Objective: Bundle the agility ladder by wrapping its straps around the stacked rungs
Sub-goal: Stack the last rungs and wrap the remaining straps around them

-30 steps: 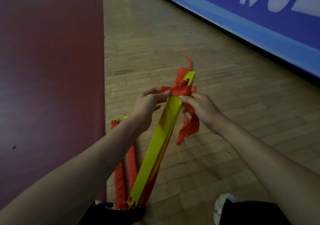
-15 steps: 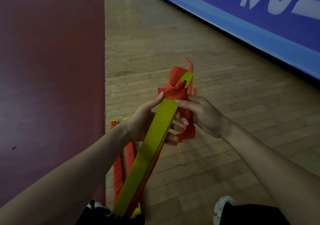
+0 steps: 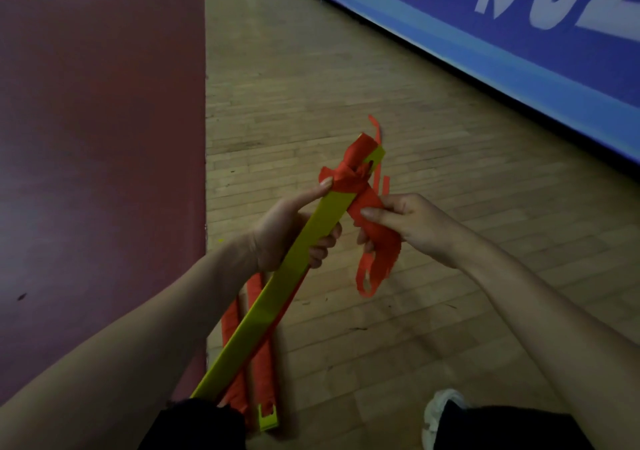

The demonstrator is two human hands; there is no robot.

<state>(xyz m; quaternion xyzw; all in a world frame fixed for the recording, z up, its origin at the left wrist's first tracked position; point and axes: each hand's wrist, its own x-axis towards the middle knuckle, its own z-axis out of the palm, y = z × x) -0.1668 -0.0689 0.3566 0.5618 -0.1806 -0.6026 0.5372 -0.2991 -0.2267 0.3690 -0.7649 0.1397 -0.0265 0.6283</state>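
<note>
A stack of yellow rungs (image 3: 277, 293) slants from my lap up to the centre of the view. Red strap (image 3: 349, 175) is wound and bunched around its far end. My left hand (image 3: 287, 231) grips the stack just below the wrap, thumb stretched up against the red bunch. My right hand (image 3: 405, 221) pinches a red strap tail (image 3: 374, 241) that comes off the right side of the stack, and its loose ends hang below my fingers.
A second bundle with red straps and a yellow rung end (image 3: 266, 418) lies on the wooden floor (image 3: 346, 103) under the stack. Dark red flooring (image 3: 97, 137) fills the left. A blue banner wall (image 3: 485, 33) runs along the right. My white shoe (image 3: 440, 411) shows at the bottom.
My right hand has pulled the strap tail out to the right, away from the stack. My left hand still holds the rungs, and its thumb has slid up onto the wrap.
</note>
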